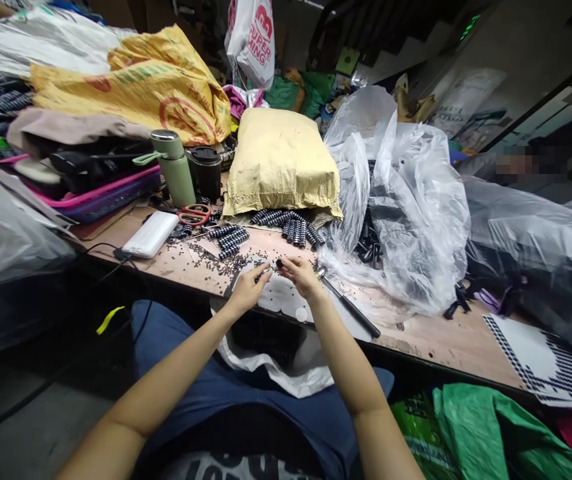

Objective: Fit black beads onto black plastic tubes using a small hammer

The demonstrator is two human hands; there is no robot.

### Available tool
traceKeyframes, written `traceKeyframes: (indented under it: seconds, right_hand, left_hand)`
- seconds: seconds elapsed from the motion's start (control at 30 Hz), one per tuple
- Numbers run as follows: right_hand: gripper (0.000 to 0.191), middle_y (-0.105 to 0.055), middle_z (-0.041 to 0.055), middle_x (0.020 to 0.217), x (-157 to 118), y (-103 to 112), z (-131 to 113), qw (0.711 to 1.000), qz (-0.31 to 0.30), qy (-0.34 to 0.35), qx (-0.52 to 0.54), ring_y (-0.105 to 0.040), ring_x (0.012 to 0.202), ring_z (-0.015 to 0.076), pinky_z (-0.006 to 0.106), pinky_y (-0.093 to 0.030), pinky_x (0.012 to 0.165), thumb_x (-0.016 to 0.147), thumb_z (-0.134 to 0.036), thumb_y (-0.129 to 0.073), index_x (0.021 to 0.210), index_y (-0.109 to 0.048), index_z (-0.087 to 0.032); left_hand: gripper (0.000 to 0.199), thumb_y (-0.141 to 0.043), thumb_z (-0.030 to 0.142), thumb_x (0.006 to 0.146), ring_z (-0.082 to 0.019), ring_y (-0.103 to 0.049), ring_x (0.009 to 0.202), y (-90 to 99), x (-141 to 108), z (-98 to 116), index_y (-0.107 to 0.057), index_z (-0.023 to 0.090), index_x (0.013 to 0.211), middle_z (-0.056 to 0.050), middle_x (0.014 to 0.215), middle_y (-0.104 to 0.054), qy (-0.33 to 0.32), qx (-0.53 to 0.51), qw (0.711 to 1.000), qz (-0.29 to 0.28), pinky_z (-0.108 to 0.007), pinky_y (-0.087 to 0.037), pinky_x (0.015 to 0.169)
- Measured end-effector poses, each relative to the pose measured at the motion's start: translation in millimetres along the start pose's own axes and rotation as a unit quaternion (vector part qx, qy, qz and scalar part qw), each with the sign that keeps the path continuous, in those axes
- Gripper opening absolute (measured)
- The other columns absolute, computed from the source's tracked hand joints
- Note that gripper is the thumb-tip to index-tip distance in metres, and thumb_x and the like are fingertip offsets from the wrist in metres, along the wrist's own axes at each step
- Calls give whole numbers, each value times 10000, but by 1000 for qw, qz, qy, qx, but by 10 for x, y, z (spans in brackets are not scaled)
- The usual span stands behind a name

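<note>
Both my hands meet over a pale sheet point(281, 297) at the table's front edge. My right hand point(300, 275) pinches a small black piece point(279, 264) between its fingertips. Close beside it on the left, my left hand point(252, 288) has its fingers closed on something small and dark, too small to make out. Many tiny dark pieces point(206, 265) lie scattered left of the hands. Behind them are bundles of black ribbed strips point(233, 240), and more strips point(296, 227) stick out below a yellow sack. A black-handled tool point(351, 307) lies to the right.
A stuffed yellow sack point(283, 160) stands behind the hands. On the left are a white power bank point(150, 235), red-handled scissors point(196, 214), a green flask point(173, 170) and a dark cup point(206, 173). Clear plastic bags point(416, 220) fill the right. An open white bag point(301, 381) hangs at my lap.
</note>
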State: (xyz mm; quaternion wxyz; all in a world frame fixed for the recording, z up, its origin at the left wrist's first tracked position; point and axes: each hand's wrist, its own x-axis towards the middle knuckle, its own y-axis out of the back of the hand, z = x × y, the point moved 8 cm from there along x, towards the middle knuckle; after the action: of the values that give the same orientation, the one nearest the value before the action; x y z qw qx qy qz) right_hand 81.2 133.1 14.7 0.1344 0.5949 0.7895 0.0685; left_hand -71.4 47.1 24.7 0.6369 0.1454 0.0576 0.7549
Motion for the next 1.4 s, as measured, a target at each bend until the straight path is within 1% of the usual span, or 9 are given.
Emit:
traceKeyframes:
  seconds: [0.2, 0.43, 0.67, 0.87, 0.97, 1.03, 1.1, 1.23, 1.4]
  right_hand:
    - [519, -663, 14, 651, -225, -196, -35, 983, -44, -38, 173, -635, 599, 118, 305, -571, 697, 511, -624, -796, 706, -643, -169]
    - [383, -652, -13, 633, -306, -180, -102, 968, -55, -61, 237, -611, 612, 103, 286, -548, 714, 502, -449, -863, 679, -692, -156]
    - [348, -720, 16, 750, -396, -120, -287, 990, -87, 45, 98, -642, 719, 147, 301, -525, 754, 697, -519, -726, 825, -764, -199]
    - [373, -731, 27, 955, -289, -125, -421, 979, -172, 110, -27, -647, 901, 186, 331, -506, 838, 832, -527, -589, 1000, -741, -230]
    - [330, -725, 64, 978, 2, 174, -368, 972, -32, 81, -219, -635, 938, 198, 340, -485, 869, 901, -447, -530, 955, -737, -195]
    - [294, -703, 144, 1039, 179, 478, -339, 940, 99, 40, -323, -605, 1028, 235, 378, -440, 931, 933, -317, -498, 933, -724, -129]
    - [249, -665, 246, 1086, 311, 682, -295, 920, 159, 11, -359, -551, 1134, 293, 435, -391, 977, 912, -163, -483, 913, -706, -50]
    - [187, -669, 281, 1035, 418, 809, -224, 916, 168, 4, -364, -554, 1141, 314, 475, -370, 998, 818, -13, -508, 865, -689, -17]
    - [227, -712, 90, 1015, 195, 457, -296, 943, 109, 58, -309, -657, 914, 176, 330, -513, 857, 783, -178, -645, 1005, -663, -137]
  left_hand:
    - [443, -524, 422, 894, -241, -664, 1025, -97, -52, 63, -625, 173, 1247, -111, 1175, -680, -32, 28, 999, -18, -363, -510, 925]
    - [405, -521, 400, 900, -242, -615, 1133, -118, -85, 89, -631, 205, 1238, -86, 1202, -670, -58, 43, 997, -22, -381, -463, 1010]
    - [398, -524, 390, 896, -248, -615, 1126, -135, -91, 99, -606, 223, 1248, -82, 1172, -679, -50, 33, 998, -21, -363, -487, 965]
    - [372, -509, 371, 914, -203, -646, 954, -86, -6, 115, -549, 204, 1244, -85, 1085, -673, -73, -16, 996, 49, -325, -507, 844]
    - [356, -497, 380, 920, -184, -653, 847, -123, 26, -7, -522, 204, 1228, -76, 1011, -669, -71, -22, 995, 59, -305, -512, 768]
    - [298, -506, 365, 910, -190, -652, 844, -175, 34, -93, -536, 196, 1154, -75, 986, -662, -73, -5, 996, 48, -310, -510, 763]
    - [247, -527, 351, 893, -212, -642, 930, -190, 34, -143, -549, 192, 1081, -84, 1012, -657, -76, 24, 996, 46, -330, -500, 814]
    - [229, -520, 392, 896, -215, -643, 917, -92, 45, -123, -587, 190, 980, -68, 942, -674, -53, 50, 996, 51, -328, -494, 821]
    - [325, -495, 382, 912, -218, -652, 1006, -23, 63, 11, -651, 164, 1097, -93, 1069, -702, -41, 40, 998, 2, -334, -490, 905]
